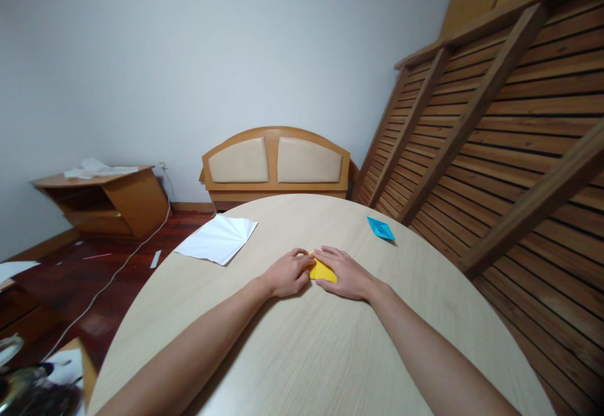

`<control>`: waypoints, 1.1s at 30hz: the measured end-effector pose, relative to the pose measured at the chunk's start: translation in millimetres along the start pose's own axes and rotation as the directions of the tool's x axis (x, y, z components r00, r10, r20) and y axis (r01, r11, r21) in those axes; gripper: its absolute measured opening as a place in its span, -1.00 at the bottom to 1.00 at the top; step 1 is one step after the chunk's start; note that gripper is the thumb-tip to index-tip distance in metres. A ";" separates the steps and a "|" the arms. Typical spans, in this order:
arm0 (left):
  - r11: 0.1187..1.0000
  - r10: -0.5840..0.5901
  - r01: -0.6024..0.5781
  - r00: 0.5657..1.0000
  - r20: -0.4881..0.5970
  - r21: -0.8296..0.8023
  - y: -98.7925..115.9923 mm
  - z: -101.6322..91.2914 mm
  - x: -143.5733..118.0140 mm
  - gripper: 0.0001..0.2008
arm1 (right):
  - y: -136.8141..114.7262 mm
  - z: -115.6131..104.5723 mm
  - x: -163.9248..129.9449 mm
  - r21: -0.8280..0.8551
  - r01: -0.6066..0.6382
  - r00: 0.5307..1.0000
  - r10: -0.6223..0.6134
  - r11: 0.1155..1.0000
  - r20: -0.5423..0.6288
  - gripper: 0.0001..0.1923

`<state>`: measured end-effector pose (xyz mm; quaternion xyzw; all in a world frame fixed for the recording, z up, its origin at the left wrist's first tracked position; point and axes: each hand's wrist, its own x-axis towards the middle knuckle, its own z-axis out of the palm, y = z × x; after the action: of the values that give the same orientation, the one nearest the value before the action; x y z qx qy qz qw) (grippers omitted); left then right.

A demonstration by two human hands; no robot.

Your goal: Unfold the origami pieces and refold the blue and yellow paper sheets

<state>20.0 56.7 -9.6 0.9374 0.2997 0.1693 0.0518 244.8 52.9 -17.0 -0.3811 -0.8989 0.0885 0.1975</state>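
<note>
Both hands press the yellow paper (323, 270) flat mid-desk (302, 353) to pin its fold: left hand (286, 272) curled on it, right hand (343, 272) spread flat.

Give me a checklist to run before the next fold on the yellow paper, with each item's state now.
1. Yellow paper flat on the table: ok.
2. Left hand on the paper's left edge: ok.
3. Right hand pressing its right side: ok.
4. Edges lined up: cannot tell, hands cover them.
5. White sheet lies apart from the hands: ok.
6. Blue folded paper lies apart too: ok.
</note>
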 end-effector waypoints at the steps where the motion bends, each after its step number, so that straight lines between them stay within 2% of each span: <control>1: 1.000 0.004 -0.004 1.000 0.000 -0.006 -0.3 0.1 0.5 -0.65 | 0.7 0.7 -0.3 0.006 -0.011 1.000 0.011 1.000 0.014 -0.28; 5: 1.000 0.001 -0.002 1.000 -0.018 -0.012 -4.1 3.0 0.4 -0.68 | 2.3 2.1 -0.5 0.017 -0.038 0.998 0.037 0.999 0.044 -0.26; 11: 0.991 -0.113 0.114 0.993 -0.019 0.064 -4.9 6.5 -3.5 -0.62 | 1.3 2.0 0.8 0.005 -0.099 0.993 0.098 0.995 0.069 -0.21; 17: 0.975 -0.156 0.159 0.987 -0.032 0.154 -2.5 2.8 -2.1 -0.64 | -3.7 0.1 1.9 -0.019 -0.143 0.987 0.145 0.989 0.075 -0.20; 25: 0.957 -0.140 0.147 0.989 -0.045 0.249 -5.8 -4.8 -4.5 -0.70 | -1.6 -5.7 0.8 -0.075 -0.241 0.965 0.247 0.968 0.092 -0.13; 33: 0.957 -0.155 0.153 0.988 -0.012 0.247 -8.3 -16.5 -12.6 -0.64 | 5.5 -7.5 -1.9 -0.075 -0.251 0.964 0.256 0.965 0.065 -0.15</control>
<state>0.1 56.0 0.5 0.9111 0.3902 0.1227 -0.0513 252.8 55.5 -12.5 -0.4959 -0.8517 0.0972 0.1384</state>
